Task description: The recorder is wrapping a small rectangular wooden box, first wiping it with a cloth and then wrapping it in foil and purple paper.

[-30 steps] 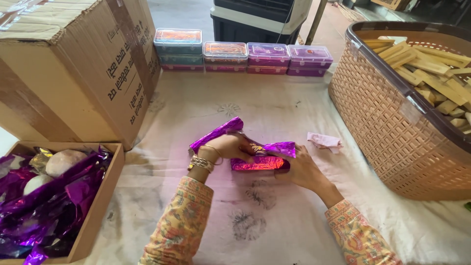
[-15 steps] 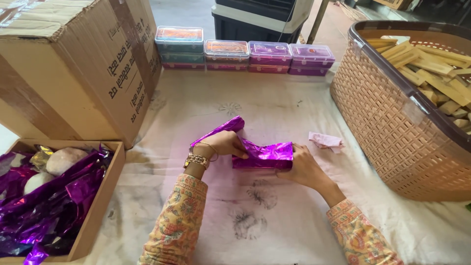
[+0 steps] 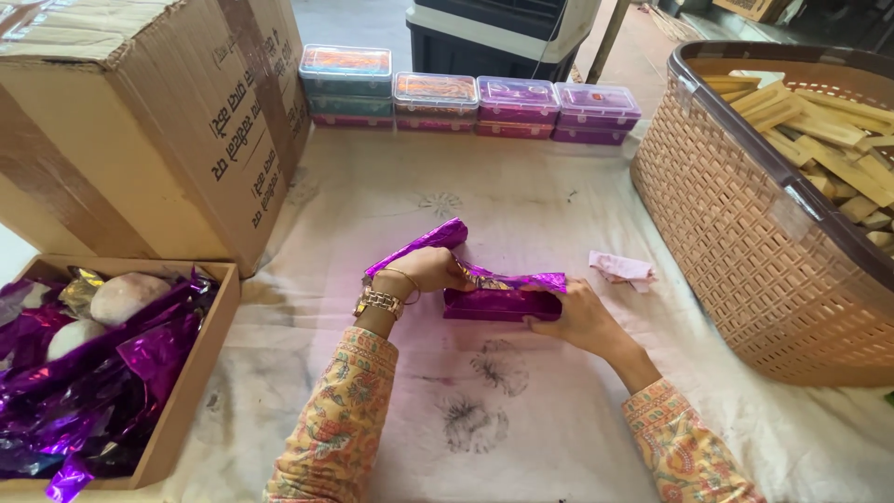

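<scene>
**wrapfan:** Since the shot half a second back, hardly anything has shifted: the purple foil (image 3: pixel 466 272) looks pulled a touch flatter over the little box (image 3: pixel 503 305), and both our hands sit about where they were.

**boxguy:** Agreed. Where's the box now?

**wrapfan:** Mid-table on the pale cloth (image 3: pixel 521 196), right in front of us. It's a small oblong box, and the foil already covers its top and front. Our left hand (image 3: pixel 424 272) has its fingers closed around the loose foil at the left end, and one long flap sticks up and away. We'd guess that grip keeps the sheet taut.

**boxguy:** And the right?

**wrapfan:** Our right hand (image 3: pixel 577 317) lies against the right end, fingers curled onto the foil, probably pinning the fold so it can't spring back. That foil is shiny, crinkly and stiff.

**boxguy:** Stuff around us?

**wrapfan:** An open cardboard box (image 3: pixel 191 373) with more purple foil sits on the left, a woven plastic basket (image 3: pixel 736 233) of pale wooden blocks on the right, a row of clear lidded containers (image 3: pixel 470 98) at the back, and a crumpled pink scrap (image 3: pixel 622 268) near the box.
</scene>
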